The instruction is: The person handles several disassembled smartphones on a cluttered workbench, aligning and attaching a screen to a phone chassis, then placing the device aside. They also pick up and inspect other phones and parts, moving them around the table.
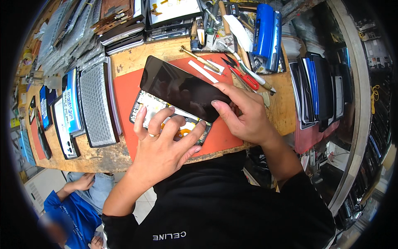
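A black phone screen [176, 85] is tilted over an opened phone body [150, 103], whose inner boards and an orange flex cable show. My right hand [251, 118] grips the screen's right end, thumb on the glass and index finger along the far edge. With fingers spread and bent, my left hand [161, 143] lies over the phone body, its fingertips touching the inside and its thumb by the near edge. The screen's far edge is raised; whether a cable joins it to the body is hidden. Both parts lie over an orange mat [226, 139].
Beyond the screen lie white strips [203, 71], a brass-coloured tool [197, 57] and red-handled pliers [248, 79]. A blue device [263, 33] stands among crowded tools. Phones and a bubble-wrapped panel [97, 103] line the left. Another person in blue [76, 220] sits at lower left.
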